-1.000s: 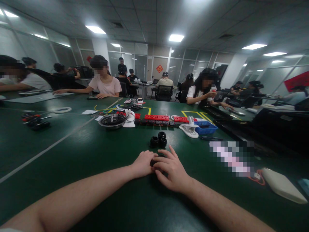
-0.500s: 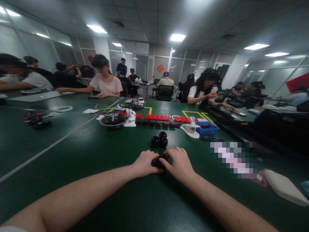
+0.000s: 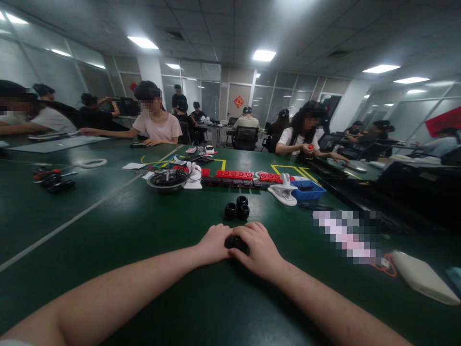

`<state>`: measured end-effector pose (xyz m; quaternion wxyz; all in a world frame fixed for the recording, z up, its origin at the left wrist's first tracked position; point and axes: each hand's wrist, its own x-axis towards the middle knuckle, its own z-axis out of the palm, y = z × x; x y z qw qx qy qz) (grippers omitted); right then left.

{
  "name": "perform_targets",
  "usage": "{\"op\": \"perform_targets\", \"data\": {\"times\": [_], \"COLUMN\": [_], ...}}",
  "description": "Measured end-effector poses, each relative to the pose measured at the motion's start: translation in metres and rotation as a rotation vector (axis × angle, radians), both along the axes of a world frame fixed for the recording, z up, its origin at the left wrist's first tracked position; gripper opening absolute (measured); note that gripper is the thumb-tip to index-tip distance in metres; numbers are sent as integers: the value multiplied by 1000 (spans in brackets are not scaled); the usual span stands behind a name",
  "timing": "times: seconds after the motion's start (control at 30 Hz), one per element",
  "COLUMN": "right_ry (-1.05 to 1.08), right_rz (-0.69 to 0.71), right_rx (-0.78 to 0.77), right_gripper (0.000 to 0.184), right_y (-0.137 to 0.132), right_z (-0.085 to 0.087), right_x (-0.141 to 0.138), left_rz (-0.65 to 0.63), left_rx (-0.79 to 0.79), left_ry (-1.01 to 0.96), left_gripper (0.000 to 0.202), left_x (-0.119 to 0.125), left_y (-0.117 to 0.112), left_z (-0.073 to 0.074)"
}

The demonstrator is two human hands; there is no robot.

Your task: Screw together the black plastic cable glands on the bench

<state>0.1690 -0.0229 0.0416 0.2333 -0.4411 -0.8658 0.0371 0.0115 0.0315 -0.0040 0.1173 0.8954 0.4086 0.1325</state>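
Note:
Both my hands meet on the green table [image 3: 118, 226] around a small black round part [image 3: 236, 241]. My left hand [image 3: 212, 244] curls against its left side. My right hand [image 3: 257, 250] wraps over its right side with fingers bent. Only a little of the part shows between them. Just beyond my hands stand three more black round parts [image 3: 237, 208] in a tight cluster, untouched.
Farther back lie a metal bowl [image 3: 167, 180], a row of red blocks [image 3: 234, 175], a white clip [image 3: 283, 192] and a blue tray [image 3: 308, 191]. A white flat object [image 3: 419, 278] lies at right. Tools [image 3: 54, 180] lie at left. Several people sit around the tables.
My right hand's fingers, spread a second ago, have curled round the black part. Both hands stay pressed together at the same spot.

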Motion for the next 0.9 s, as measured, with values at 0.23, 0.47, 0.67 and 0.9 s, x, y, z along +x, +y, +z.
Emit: {"op": "perform_targets", "data": {"times": [0.23, 0.47, 0.67, 0.9], "right_ry": [2, -3, 2, 12], "right_rz": [90, 169, 200, -100], "right_rx": [-30, -33, -16, 62], "right_gripper": [14, 7, 10, 20], "right_y": [-4, -5, -7, 2], "right_z": [-1, 1, 4, 4], "right_x": [0, 1, 4, 6], "left_rz": [43, 20, 12, 11], "left_rx": [-23, -9, -11, -6], "left_ry": [16, -34, 9, 1], "left_gripper": [35, 32, 30, 41], "left_x": [0, 0, 2, 0], "left_y": [2, 1, 0, -2], "left_z": [-6, -5, -2, 3]}}
